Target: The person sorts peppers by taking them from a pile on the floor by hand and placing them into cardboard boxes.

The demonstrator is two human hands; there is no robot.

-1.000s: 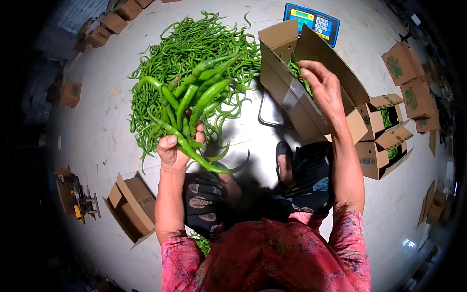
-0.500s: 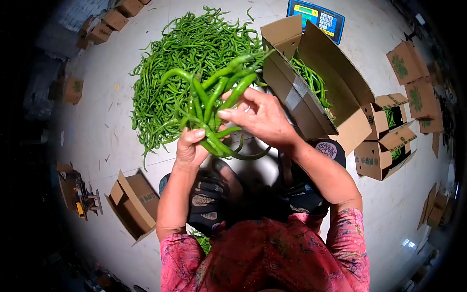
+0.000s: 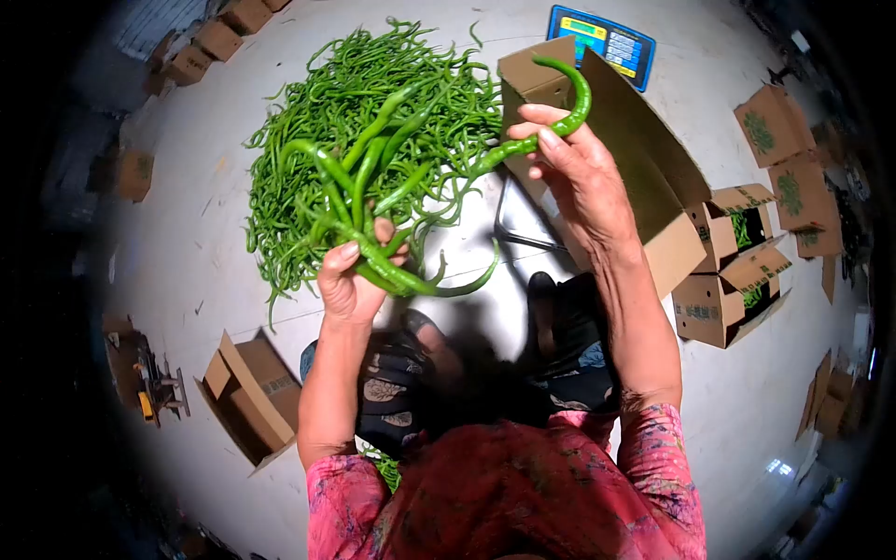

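My left hand (image 3: 355,280) is closed around the lower ends of a bunch of long green peppers (image 3: 365,177), which fan upward and to the right. Between the thumb and fingers of my right hand (image 3: 581,173) is one curved green pepper (image 3: 576,107), its tip hooking up over the open cardboard box (image 3: 644,140). My right hand and forearm cover part of that box's near side. Behind the held bunch lies a large heap of green peppers (image 3: 308,121) on the floor.
A blue scale display (image 3: 611,47) stands behind the box. Two small boxes with peppers (image 3: 709,303) are at the right. An open box (image 3: 247,397) lies at the lower left. More cartons (image 3: 773,121) stand along both sides.
My right hand went from the box to the bunch, then moved back right and up with a single pepper. My left hand still holds the bunch.
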